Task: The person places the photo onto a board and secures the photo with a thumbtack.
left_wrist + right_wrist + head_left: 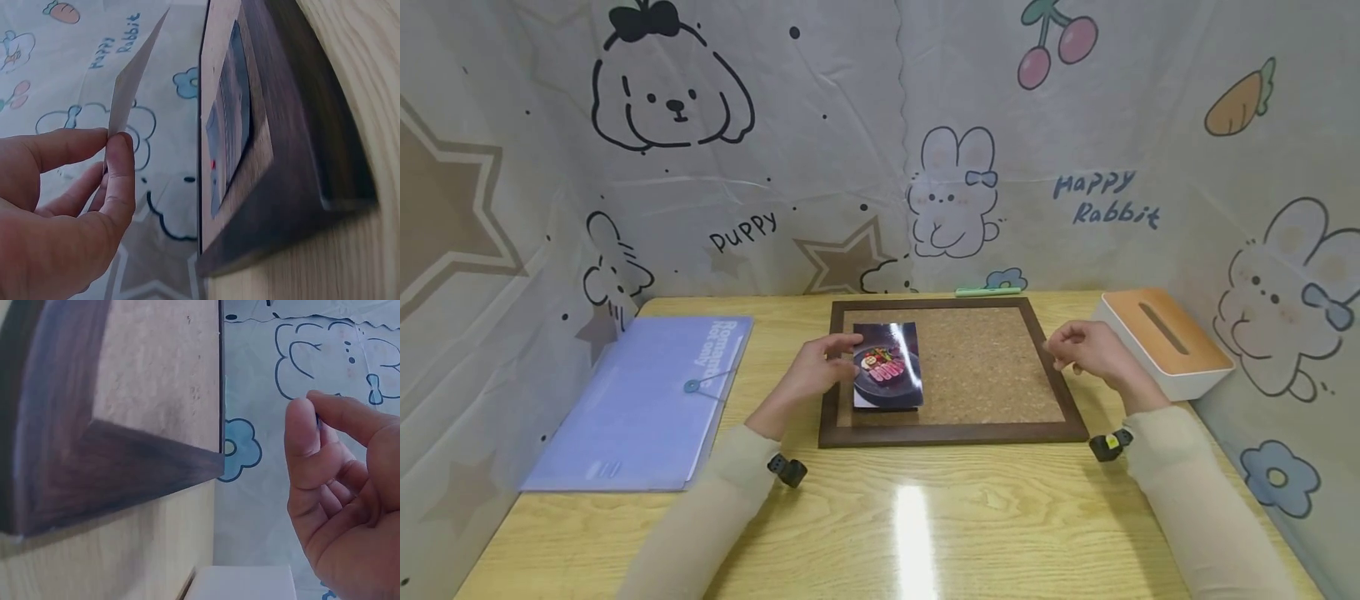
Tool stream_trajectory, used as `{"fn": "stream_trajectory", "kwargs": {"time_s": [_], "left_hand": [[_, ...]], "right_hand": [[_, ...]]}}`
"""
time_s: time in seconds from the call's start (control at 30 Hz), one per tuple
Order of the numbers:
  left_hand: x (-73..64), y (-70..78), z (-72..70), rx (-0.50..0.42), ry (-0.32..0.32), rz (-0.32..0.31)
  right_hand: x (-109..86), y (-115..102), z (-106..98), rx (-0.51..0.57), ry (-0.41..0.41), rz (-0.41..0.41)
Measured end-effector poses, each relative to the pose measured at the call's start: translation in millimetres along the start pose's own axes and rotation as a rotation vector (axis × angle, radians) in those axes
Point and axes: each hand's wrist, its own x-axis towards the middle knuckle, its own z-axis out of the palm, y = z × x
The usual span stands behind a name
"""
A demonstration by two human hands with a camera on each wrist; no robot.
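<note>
My left hand (820, 367) pinches a glossy photo card (887, 367) by its left edge, between thumb and fingers. A plate of food is printed on the card. In the left wrist view the card (128, 87) is raised above the brown-framed corkboard (985, 367), apart from it. Beneath lies a second picture card (230, 125) with a small red spot on it; from above the raised card mostly hides it. Just off the board's right edge, my right hand (1093, 358) holds thumb and forefinger together on a small dark thing (317, 420), too little seen to name.
A bluish-purple document folder (632, 400) with a string closure lies at the left. On the right stands a white tissue box (1195, 383) with an orange slotted lid. Behind the board is a green pen (988, 292). Printed cloth (850, 100) walls the table (820, 533).
</note>
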Motion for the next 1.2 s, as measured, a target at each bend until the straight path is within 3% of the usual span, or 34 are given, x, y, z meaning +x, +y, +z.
{"fn": "stream_trajectory", "kwargs": {"time_s": [0.27, 0.7, 0.93, 1.2], "left_hand": [[16.3, 10.2, 29.5, -0.066, -0.012, 0.006], [39.4, 21.6, 71.3, -0.069, -0.038, -0.029], [51.2, 27.9, 91.5, -0.036, -0.051, -0.024], [62.2, 30.0, 108.8, -0.076, -0.053, -0.023]], "right_hand": [[4.6, -15.2, -0.2, -0.033, -0.013, -0.018], [15.8, -33.7, -0.1, 0.001, -0.040, -0.024], [23.0, -43.0, 5.6, 0.006, -0.043, -0.027], [33.1, -46.8, 13.9, -0.018, -0.049, -0.047]]}}
